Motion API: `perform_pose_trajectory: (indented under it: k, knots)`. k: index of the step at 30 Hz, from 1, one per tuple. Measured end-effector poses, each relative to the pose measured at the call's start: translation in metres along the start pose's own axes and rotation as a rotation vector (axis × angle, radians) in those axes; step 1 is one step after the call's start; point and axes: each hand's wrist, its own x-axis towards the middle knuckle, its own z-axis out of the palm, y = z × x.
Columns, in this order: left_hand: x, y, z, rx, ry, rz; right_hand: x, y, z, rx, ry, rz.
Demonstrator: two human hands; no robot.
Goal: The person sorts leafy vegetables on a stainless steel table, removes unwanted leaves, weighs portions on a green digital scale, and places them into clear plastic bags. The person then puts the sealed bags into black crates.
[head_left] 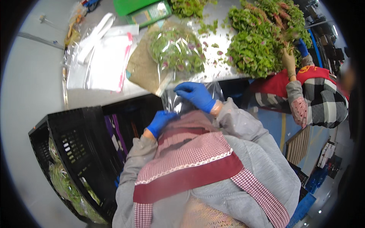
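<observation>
A clear plastic bag (177,103) hangs over the front edge of the metal table, close against my apron. My left hand (160,122), in a blue glove, has its fingers closed at the bag's lower left side. Higher up, my blue-gloved right hand (196,95) pinches the same plastic, its fingers bent and pointing left. Leafy greens with purple-marked leaves (176,51) lie on the table just beyond, under shiny clear film. Whether that film and the hanging plastic are one bag, I cannot tell. A brown sheet (141,67) lies under the greens' left side.
Flat plastic bags (108,62) lie at the left of the table (148,88). A green scale (151,14) stands at the back. A large heap of greens (253,41) fills the right, where a co-worker's gloved hands (289,60) work. Black crates (76,152) with bagged greens stand at left.
</observation>
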Motion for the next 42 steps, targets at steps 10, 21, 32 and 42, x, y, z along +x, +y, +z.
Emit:
perform_pose_trajectory:
  k: [10, 21, 32, 42]
  knots:
    - [-0.031, 0.011, 0.006, -0.170, -0.123, 0.056, -0.063, 0.026, 0.053, -0.341, 0.014, -0.277]
    - [-0.050, 0.025, 0.015, 0.682, -0.065, 0.378, -0.069, 0.021, 0.061, -0.941, -0.039, -0.471]
    - [-0.037, 0.015, -0.018, -0.313, -0.220, -0.081, -0.303, 0.178, -0.100, -1.128, -0.847, 0.562]
    - [-0.009, 0.069, -0.055, 1.259, 0.676, 0.984, -0.069, 0.096, -0.108, -0.871, 0.418, -0.245]
